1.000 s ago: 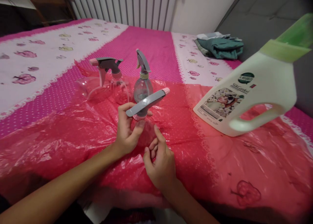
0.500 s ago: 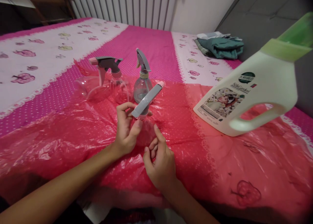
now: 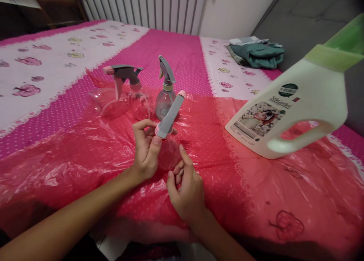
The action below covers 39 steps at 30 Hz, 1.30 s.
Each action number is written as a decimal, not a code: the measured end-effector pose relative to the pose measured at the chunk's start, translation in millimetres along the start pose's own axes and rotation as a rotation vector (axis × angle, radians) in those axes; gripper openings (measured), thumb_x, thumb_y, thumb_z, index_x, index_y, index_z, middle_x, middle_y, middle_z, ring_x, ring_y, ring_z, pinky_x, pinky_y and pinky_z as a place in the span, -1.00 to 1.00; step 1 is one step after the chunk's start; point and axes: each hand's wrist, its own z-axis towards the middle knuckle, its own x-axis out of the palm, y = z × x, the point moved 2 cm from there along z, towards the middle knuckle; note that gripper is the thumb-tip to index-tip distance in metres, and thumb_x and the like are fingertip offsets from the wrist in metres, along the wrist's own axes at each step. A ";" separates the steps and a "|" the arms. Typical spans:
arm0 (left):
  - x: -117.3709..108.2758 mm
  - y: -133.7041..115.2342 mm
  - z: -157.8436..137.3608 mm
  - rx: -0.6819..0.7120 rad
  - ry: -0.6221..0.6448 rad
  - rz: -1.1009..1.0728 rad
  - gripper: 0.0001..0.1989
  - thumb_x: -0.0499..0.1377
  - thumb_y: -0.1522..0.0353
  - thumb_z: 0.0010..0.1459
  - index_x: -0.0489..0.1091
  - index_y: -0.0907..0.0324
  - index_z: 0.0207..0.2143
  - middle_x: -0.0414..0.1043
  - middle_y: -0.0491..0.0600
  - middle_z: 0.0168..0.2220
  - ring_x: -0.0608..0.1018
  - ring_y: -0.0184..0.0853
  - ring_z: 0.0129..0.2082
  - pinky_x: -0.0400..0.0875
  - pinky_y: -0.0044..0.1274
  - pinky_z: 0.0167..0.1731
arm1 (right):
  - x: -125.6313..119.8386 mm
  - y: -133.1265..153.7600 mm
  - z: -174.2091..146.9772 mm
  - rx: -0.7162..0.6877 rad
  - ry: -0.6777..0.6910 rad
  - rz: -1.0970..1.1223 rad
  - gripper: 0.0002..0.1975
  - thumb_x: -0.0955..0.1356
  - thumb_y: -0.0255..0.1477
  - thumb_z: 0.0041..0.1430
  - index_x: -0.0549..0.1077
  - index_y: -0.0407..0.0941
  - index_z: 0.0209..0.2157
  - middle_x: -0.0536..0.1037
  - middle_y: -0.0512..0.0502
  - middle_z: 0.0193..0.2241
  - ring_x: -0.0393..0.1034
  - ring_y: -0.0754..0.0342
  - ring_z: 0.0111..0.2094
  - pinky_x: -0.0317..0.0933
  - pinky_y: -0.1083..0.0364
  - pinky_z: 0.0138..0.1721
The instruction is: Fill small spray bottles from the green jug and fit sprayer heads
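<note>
Between my hands a clear spray bottle (image 3: 169, 156) stands close to me, topped by a grey trigger head (image 3: 172, 115) with a pink nozzle and pink collar. My left hand (image 3: 145, 151) has its thumb and fingers closed round the collar at the base of this head. Low on the bottle's right side, my right hand (image 3: 186, 189) curls its fingers against the clear body. Just behind is a second spray bottle (image 3: 164, 103), upright, with some liquid in it. A pink and grey trigger sprayer (image 3: 125, 77) sits to the left, among clear pink-tinted bottle parts.
A large white detergent bottle (image 3: 287, 105) with a green cap leans into view at the right. Red plastic sheeting (image 3: 216, 170) covers the near part of the bed (image 3: 176, 52). Folded dark green cloth (image 3: 256, 54) lies at the back right, and a radiator (image 3: 145, 7) stands behind.
The trigger head in my left hand has turned anticlockwise, its nozzle swinging left and away from me. My left fingers have shifted slightly with it. My right hand stays in place on the bottle.
</note>
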 end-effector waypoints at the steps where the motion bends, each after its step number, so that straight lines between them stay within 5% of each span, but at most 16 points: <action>1: 0.2 0.1 0.1 0.005 0.004 -0.004 -0.81 0.19 0.21 0.51 0.28 -0.02 0.07 0.65 -0.08 -0.17 0.75 -0.20 -0.05 0.67 -0.25 -0.02 | 0.0 0.0 0.2 0.001 0.002 0.000 -0.29 0.26 -0.51 0.35 0.06 -0.11 0.49 0.55 0.04 -0.36 0.36 0.17 -0.55 0.36 0.16 -0.51; 14: 0.9 -0.1 1.1 -0.014 -0.014 0.090 -0.84 0.17 0.19 0.49 0.26 -0.09 0.02 0.64 -0.09 -0.22 0.75 -0.14 -0.09 0.69 -0.14 -0.03 | -1.1 0.1 -0.1 0.022 0.009 0.012 -0.27 0.27 -0.52 0.32 0.09 -0.11 0.49 0.58 0.02 -0.33 0.36 0.17 -0.54 0.34 0.15 -0.51; 20: -2.6 -1.3 4.5 0.000 0.044 0.153 -0.60 0.19 0.17 0.48 0.33 -0.02 0.30 0.61 -0.03 -0.04 0.73 -0.30 -0.18 0.65 -0.37 -0.11 | -1.0 -0.2 -0.8 0.030 0.013 0.020 -0.26 0.27 -0.51 0.31 0.08 -0.11 0.50 0.61 0.00 -0.31 0.38 0.16 -0.53 0.35 0.13 -0.50; 26: -4.5 -0.7 4.2 0.015 0.075 0.188 -0.69 0.14 0.19 0.52 0.39 0.04 0.21 0.59 -0.03 -0.05 0.70 -0.33 -0.17 0.62 -0.41 -0.10 | -1.1 -0.4 -1.6 0.030 0.018 0.020 -0.28 0.27 -0.51 0.32 0.10 -0.13 0.48 0.60 0.01 -0.31 0.37 0.17 -0.53 0.37 0.13 -0.48; 34: -11.3 7.7 -4.9 -0.050 0.008 0.184 -0.63 0.27 0.17 0.43 0.32 -0.01 0.20 0.54 0.02 0.07 0.64 -0.20 0.09 0.57 -0.26 0.11 | -0.7 0.0 -0.5 0.043 0.022 0.013 -0.30 0.27 -0.50 0.33 0.13 -0.13 0.47 0.53 0.07 -0.39 0.36 0.18 -0.56 0.35 0.14 -0.48; 39: -11.1 1.9 -5.5 -0.065 0.067 0.234 -0.51 0.22 0.16 0.45 0.30 -0.04 0.36 0.50 0.11 0.26 0.59 -0.11 0.24 0.54 -0.24 0.17 | -1.0 1.7 -2.0 0.028 -0.003 -0.003 -0.28 0.26 -0.52 0.35 0.09 -0.08 0.50 0.49 0.11 -0.43 0.38 0.17 -0.57 0.33 0.15 -0.51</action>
